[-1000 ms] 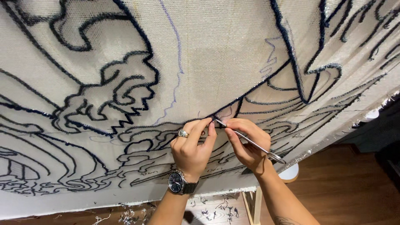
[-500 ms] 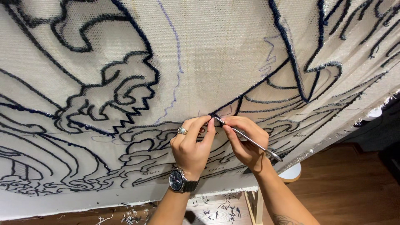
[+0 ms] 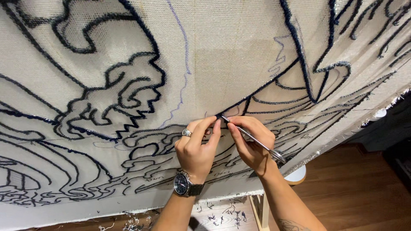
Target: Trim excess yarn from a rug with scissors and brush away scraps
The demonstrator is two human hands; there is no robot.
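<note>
A large cream tufting cloth (image 3: 222, 51) stretched on a frame fills the view, covered with dark navy yarn outlines of waves. My left hand (image 3: 198, 147), with a ring and a wristwatch, presses its fingertips on the cloth beside a dark yarn line (image 3: 239, 102). My right hand (image 3: 252, 143) holds small metal scissors (image 3: 252, 139), their tips at the yarn right next to my left fingertips. Thin purple pen lines run above the hands.
The cloth's frayed lower edge (image 3: 239, 196) runs just below my wrists. Yarn clippings (image 3: 222, 211) lie scattered on the wooden floor. A wooden frame leg (image 3: 260, 209) and a round white stool seat (image 3: 297, 175) stand beneath the cloth at right.
Both hands stay at the same spot on the yarn line. The view has shifted only slightly; the scissors remain at the cloth.
</note>
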